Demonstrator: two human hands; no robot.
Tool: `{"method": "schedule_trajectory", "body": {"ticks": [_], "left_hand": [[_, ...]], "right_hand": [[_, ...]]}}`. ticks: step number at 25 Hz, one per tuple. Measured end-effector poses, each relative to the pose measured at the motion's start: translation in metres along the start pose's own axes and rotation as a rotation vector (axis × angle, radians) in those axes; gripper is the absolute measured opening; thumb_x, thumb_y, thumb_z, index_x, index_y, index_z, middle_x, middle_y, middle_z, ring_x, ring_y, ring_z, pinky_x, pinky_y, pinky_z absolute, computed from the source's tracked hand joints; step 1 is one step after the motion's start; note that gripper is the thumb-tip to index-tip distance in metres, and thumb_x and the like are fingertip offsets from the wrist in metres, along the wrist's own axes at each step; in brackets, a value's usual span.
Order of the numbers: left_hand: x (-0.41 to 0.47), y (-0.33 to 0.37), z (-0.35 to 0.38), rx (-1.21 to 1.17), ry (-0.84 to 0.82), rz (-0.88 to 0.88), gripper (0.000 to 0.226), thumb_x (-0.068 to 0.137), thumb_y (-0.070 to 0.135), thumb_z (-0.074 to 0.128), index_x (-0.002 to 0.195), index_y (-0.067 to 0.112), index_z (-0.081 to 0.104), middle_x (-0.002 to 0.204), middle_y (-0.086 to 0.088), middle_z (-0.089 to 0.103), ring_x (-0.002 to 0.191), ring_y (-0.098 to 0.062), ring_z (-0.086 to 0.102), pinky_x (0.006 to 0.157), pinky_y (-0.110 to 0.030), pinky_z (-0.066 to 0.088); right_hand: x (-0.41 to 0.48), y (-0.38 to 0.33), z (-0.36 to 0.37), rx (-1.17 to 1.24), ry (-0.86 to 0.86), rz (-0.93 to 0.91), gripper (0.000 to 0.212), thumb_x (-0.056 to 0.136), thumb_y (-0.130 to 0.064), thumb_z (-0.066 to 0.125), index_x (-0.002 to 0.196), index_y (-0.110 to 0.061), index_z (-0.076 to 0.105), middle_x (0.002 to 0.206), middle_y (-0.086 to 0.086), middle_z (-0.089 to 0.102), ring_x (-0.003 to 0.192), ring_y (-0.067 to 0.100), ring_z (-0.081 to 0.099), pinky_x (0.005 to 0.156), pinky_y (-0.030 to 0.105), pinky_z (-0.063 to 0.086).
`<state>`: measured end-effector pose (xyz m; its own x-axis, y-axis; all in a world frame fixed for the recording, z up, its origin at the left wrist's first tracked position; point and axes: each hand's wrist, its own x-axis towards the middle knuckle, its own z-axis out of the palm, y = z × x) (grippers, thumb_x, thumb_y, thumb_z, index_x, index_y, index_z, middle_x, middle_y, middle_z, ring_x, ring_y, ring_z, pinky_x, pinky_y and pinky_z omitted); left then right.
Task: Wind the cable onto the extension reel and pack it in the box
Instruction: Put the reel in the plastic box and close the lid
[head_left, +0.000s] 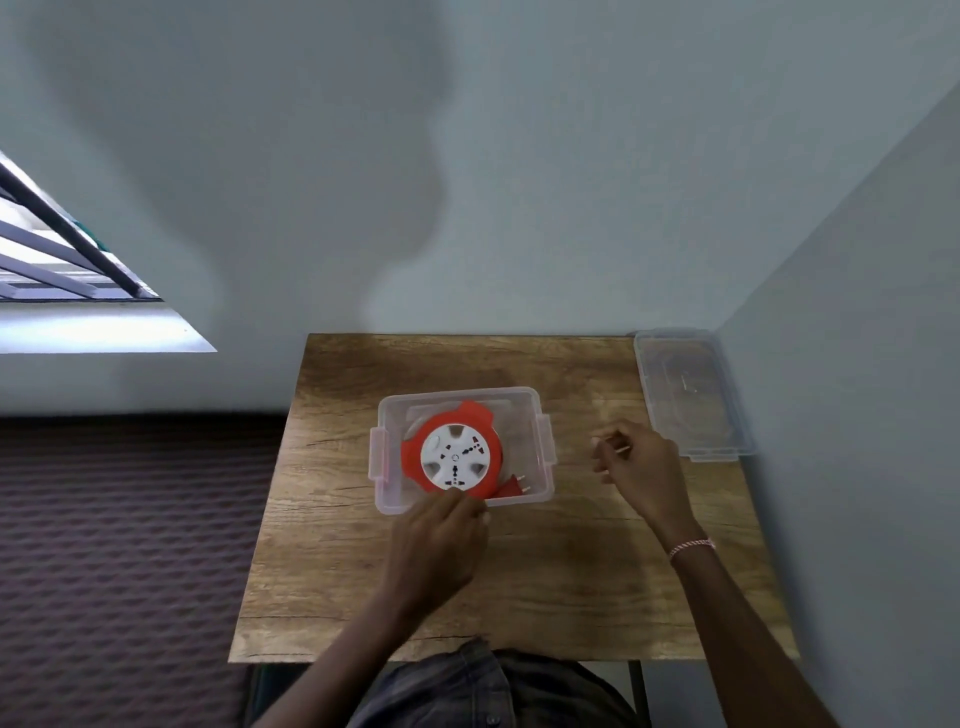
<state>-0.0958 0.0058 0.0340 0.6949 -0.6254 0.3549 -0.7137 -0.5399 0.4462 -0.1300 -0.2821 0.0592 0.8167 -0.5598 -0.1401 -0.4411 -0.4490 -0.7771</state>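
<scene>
The red and white extension reel (453, 451) lies flat inside the clear plastic box (540, 405) in the middle of the wooden table (519, 571). Its red plug (511, 487) rests beside it at the box's near right corner. My left hand (441, 540) is at the box's near edge, its fingertips touching the reel's near rim. My right hand (636, 467) hovers to the right of the box, fingers loosely curled and holding nothing. The cable appears wound in; I see no loose length.
The clear lid (691, 395) lies at the table's far right corner, against the side wall (857, 364). A back wall borders the table's far edge. A window with bars (67, 260) is at the left. Patterned floor (130, 545) lies left of the table.
</scene>
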Motion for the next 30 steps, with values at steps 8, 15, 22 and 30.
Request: {"method": "schedule_trajectory", "body": {"ticks": [8, 15, 22, 30], "left_hand": [[0.055, 0.087, 0.120, 0.181, -0.375, 0.282, 0.055, 0.099, 0.027, 0.053, 0.149, 0.004, 0.048, 0.158, -0.022, 0.048, 0.150, -0.037, 0.043, 0.126, -0.053, 0.032], [0.097, 0.098, 0.186, 0.197, -0.786, -0.053, 0.084, 0.106, 0.039, 0.048, 0.166, 0.014, -0.005, 0.175, -0.018, -0.016, 0.162, -0.037, -0.012, 0.131, -0.052, 0.000], [0.102, 0.094, 0.192, 0.125, -0.885, -0.172, 0.101, 0.101, 0.052, 0.057, 0.165, 0.022, -0.015, 0.171, -0.011, -0.031, 0.158, -0.032, -0.026, 0.129, -0.052, -0.001], [0.168, 0.125, 0.147, -0.752, -0.503, -0.736, 0.051, 0.110, 0.054, 0.035, 0.144, 0.019, 0.052, 0.140, -0.002, 0.059, 0.119, -0.018, 0.059, 0.100, -0.039, 0.047]], "right_hand": [[-0.029, 0.125, -0.035, -0.210, 0.143, 0.219, 0.010, 0.093, -0.016, 0.066, 0.101, -0.011, 0.071, 0.100, 0.012, 0.076, 0.093, 0.032, 0.071, 0.075, 0.031, 0.048], [0.006, 0.169, -0.061, -0.529, 0.115, 0.004, 0.041, 0.098, -0.018, 0.059, 0.138, -0.010, 0.053, 0.141, 0.020, 0.052, 0.121, 0.040, 0.058, 0.089, 0.045, 0.055], [0.023, 0.180, -0.060, -0.852, 0.084, -0.254, 0.026, 0.083, -0.006, 0.077, 0.105, -0.009, 0.065, 0.102, 0.013, 0.064, 0.087, 0.028, 0.064, 0.054, 0.036, 0.057], [-0.015, 0.151, -0.063, -0.323, 0.337, -0.237, 0.025, 0.106, -0.024, 0.048, 0.106, -0.010, 0.068, 0.101, 0.007, 0.067, 0.081, 0.019, 0.066, 0.061, 0.026, 0.053]]}}
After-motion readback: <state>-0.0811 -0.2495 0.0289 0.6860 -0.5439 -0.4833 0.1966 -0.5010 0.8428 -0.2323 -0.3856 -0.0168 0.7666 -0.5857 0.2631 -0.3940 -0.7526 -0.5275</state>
